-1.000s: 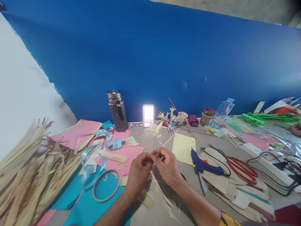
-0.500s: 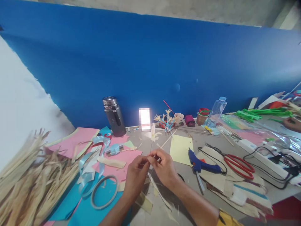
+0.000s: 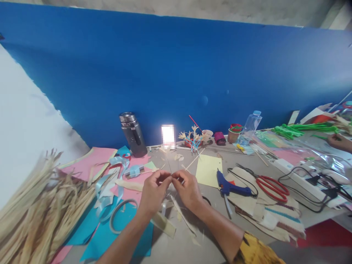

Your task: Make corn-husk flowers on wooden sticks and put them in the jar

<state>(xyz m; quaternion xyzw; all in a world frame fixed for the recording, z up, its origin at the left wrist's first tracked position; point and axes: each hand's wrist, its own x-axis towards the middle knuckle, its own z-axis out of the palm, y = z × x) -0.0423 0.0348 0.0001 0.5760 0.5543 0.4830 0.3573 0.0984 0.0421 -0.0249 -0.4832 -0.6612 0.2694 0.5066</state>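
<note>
My left hand (image 3: pixel 155 189) and my right hand (image 3: pixel 188 189) meet over the table, thumbs and fingertips pinched together. Between them they grip a thin stem (image 3: pixel 169 167) that rises away from me. At its upper end is a pale, blurred husk flower (image 3: pixel 165 151), in front of a bright blurred screen (image 3: pixel 168 135). A narrow husk strip (image 3: pixel 183 216) runs below my right hand; whether it lies on the table or hangs from the fingers I cannot tell. Another flat husk piece (image 3: pixel 165 224) lies below my left hand.
Dried husks (image 3: pixel 52 205) pile up at left beside a tape roll (image 3: pixel 112 220) and a dark flask (image 3: pixel 133 135). At right are a blue glue gun (image 3: pixel 233 189), red-handled scissors (image 3: pixel 272 189), gloves (image 3: pixel 277 220) and a power strip (image 3: pixel 302 179). Another person's hand (image 3: pixel 339 142) holds a green stem.
The flower has swung left and its stem now leans left in my fingers. My hands have drawn slightly left. The other person's hand now shows a green stem.
</note>
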